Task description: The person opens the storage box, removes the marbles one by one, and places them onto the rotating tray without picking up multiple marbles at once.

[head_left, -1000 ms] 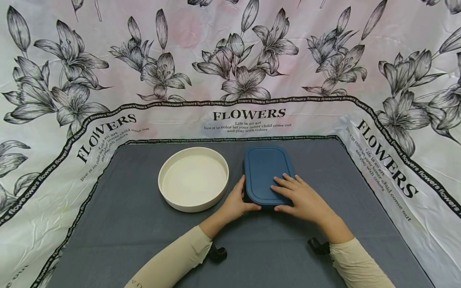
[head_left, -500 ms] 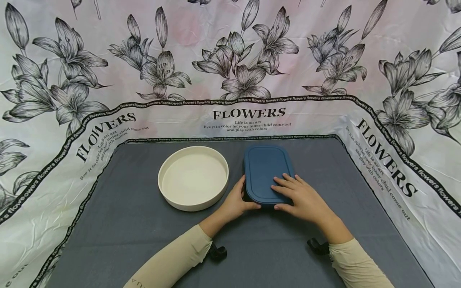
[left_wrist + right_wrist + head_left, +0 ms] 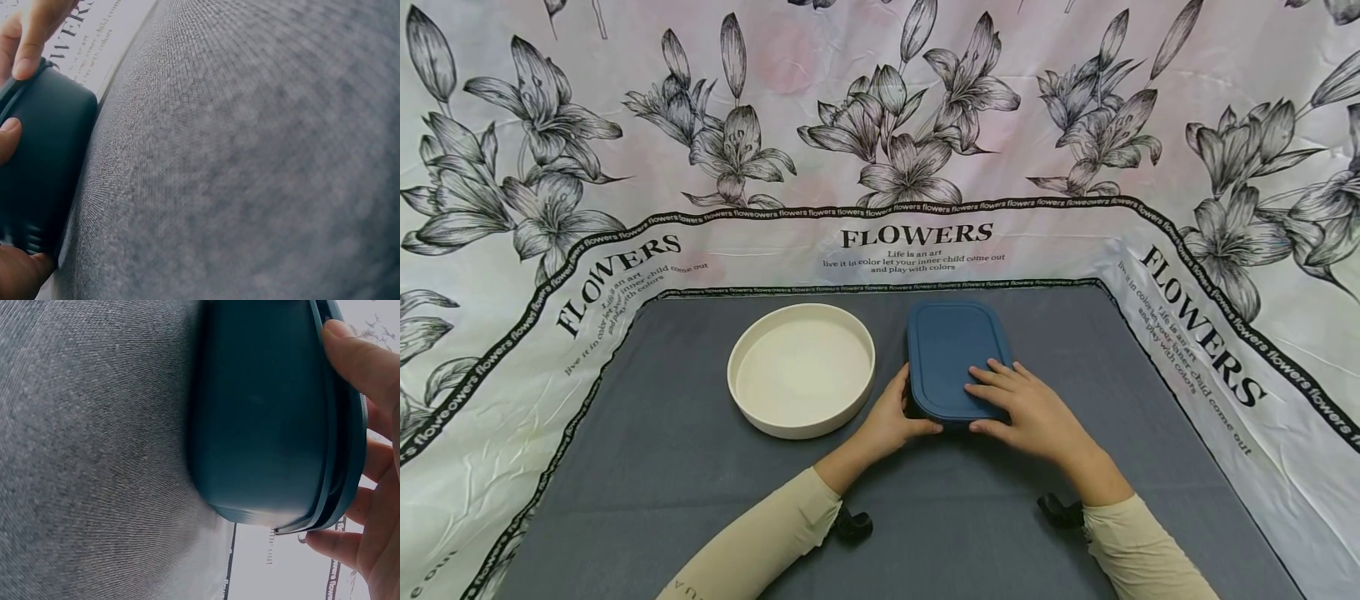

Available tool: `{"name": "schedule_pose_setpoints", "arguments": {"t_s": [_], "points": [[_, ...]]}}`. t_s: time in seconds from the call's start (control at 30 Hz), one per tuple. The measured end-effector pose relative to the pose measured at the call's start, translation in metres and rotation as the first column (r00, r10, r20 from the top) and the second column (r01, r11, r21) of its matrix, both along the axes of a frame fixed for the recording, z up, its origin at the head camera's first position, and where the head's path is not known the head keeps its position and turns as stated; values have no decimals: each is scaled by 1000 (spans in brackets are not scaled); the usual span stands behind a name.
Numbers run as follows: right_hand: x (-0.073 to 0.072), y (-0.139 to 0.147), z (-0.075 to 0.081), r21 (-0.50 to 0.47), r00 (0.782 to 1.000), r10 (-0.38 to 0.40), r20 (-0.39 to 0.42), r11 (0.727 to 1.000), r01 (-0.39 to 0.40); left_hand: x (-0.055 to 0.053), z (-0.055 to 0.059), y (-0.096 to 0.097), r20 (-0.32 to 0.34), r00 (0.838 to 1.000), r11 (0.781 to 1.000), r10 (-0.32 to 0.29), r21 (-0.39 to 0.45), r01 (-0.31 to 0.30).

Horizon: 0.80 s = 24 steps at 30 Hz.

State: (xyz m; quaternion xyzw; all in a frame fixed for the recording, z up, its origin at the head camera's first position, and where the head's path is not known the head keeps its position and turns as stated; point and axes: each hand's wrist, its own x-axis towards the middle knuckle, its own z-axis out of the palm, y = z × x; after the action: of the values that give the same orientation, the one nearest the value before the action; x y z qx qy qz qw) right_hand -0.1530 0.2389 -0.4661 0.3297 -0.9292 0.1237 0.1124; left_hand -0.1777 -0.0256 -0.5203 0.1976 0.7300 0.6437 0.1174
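Observation:
A dark blue rectangular food container (image 3: 262,425) with a matching blue lid (image 3: 955,350) stands on the grey cloth, right of centre in the head view. My left hand (image 3: 887,425) grips the container's near left corner, the thumb on its front wall and the fingers along its left side, partly hidden. Spread over the lid's near right part are the fingers of my right hand (image 3: 1033,408). Its thumb lies at the lid's front edge, so the hand pinches the lid's rim. A dark seam runs between lid and container in the right wrist view.
A round cream dish (image 3: 801,371) with a low wall stands just left of the container, close to my left hand. Grey cloth (image 3: 955,533) covers the table. A flower-printed white sheet (image 3: 917,167) rises behind and on both sides.

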Motion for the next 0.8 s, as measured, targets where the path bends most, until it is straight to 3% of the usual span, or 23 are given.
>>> {"name": "schedule_pose_setpoints", "arguments": {"t_s": [0.23,0.5,0.8], "points": [[0,-1,5,-33,999,20,-44,999,-22,1,0,1,-8,1000,1000,5,4,-5],[0,1,7,-78,994,36,-108,996,-45,6,13,1,8,1000,1000,8,-23,-8],[-2,-1,10,-162,959,86,-271,978,-134,3,0,0,8,999,998,44,-38,-44]]}}
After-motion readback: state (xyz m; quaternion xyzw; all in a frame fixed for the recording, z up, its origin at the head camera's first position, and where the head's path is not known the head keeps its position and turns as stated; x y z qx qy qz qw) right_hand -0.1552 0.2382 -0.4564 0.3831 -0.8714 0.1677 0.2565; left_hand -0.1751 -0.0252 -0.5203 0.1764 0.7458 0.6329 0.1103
